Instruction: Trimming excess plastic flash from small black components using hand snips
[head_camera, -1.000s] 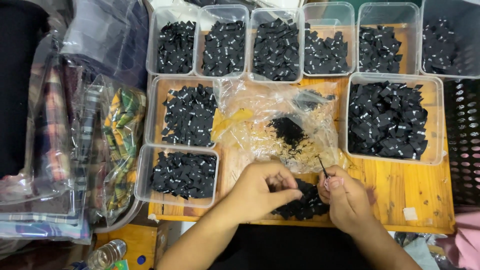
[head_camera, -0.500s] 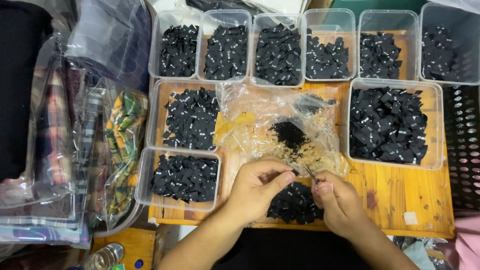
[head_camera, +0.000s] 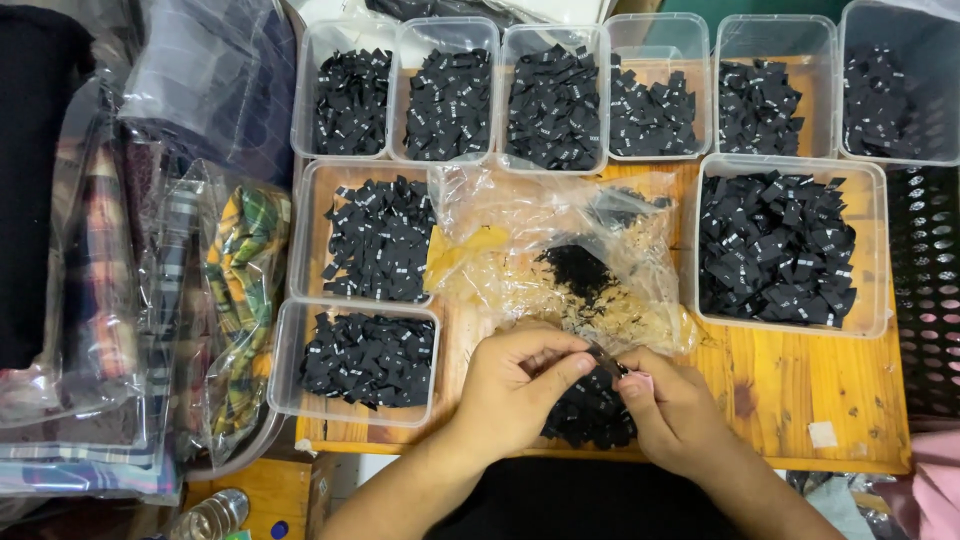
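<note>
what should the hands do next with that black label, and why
Probably lift the label clear and drop it into a tub of like pieces. Both the left hand and right hand pinch it above the loose pile, and the tubs hold sorted labels.

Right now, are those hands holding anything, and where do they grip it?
Both hands pinch one small black tag: left hand at its left end, right hand at its right end, above a loose pile of tags.

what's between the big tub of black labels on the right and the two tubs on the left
In the head view, a crumpled clear plastic bag lies on the wooden table between them, holding a small heap of black labels.
</note>
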